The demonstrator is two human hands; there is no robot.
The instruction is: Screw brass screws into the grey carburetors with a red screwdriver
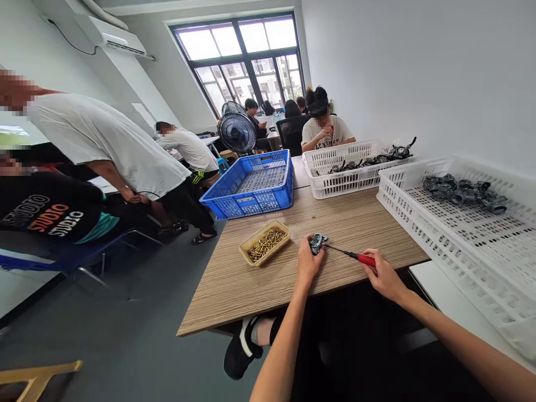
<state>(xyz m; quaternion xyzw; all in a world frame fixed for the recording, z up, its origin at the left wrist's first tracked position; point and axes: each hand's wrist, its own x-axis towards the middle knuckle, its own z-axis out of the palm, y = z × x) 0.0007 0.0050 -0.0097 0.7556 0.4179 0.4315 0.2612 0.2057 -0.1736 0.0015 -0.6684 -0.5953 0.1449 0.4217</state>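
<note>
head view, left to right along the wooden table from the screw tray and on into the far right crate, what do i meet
Tray of brass-coloured screws → grey metal part → red-handled screwdriver → right hand → pile of grey parts.

With the part (318,243) as dial centre, the table (247,293) carries the tub (274,253) at nine o'clock, screws (268,243) inside, and the screwdriver (350,254) lies toward four. Farther out: one crate (268,201) toward ten; another (347,186), pieces (371,161) inside, at one; a third (419,229), castings (464,192) inside, toward two. Beyond, the fan (237,133) and window (247,57) at eleven.
</note>
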